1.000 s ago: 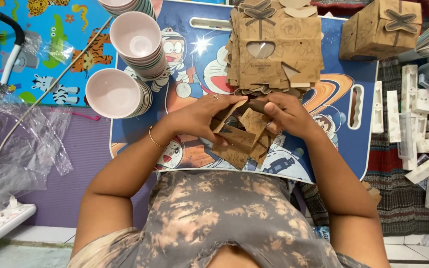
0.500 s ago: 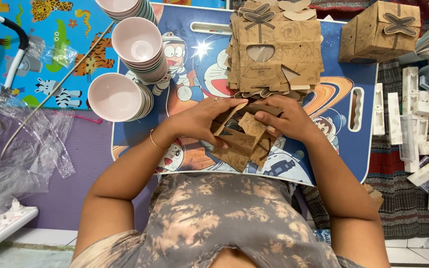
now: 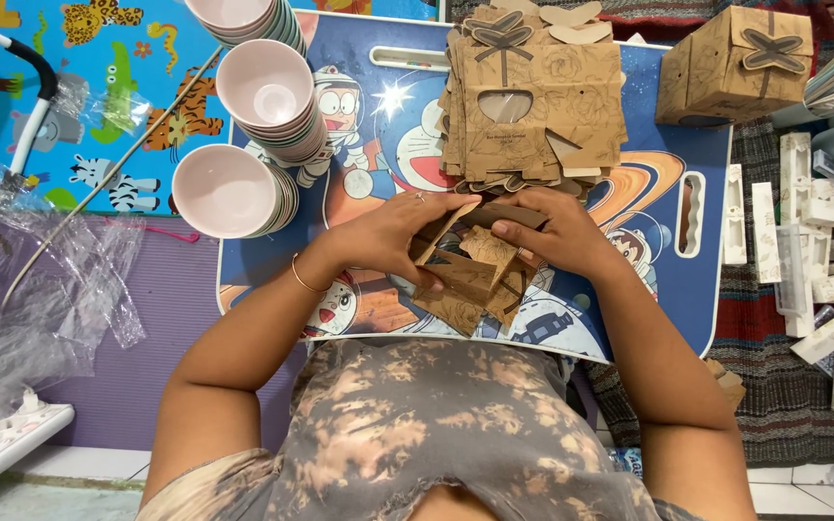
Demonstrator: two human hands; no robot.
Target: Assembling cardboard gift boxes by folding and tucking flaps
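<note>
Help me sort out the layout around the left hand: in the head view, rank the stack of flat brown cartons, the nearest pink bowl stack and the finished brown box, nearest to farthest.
From the left hand:
1. Stack of flat cartons, just beyond the hand, mid-table.
2. Pink bowl stack, out to the left on the table's edge.
3. Finished box, far right corner.
</note>
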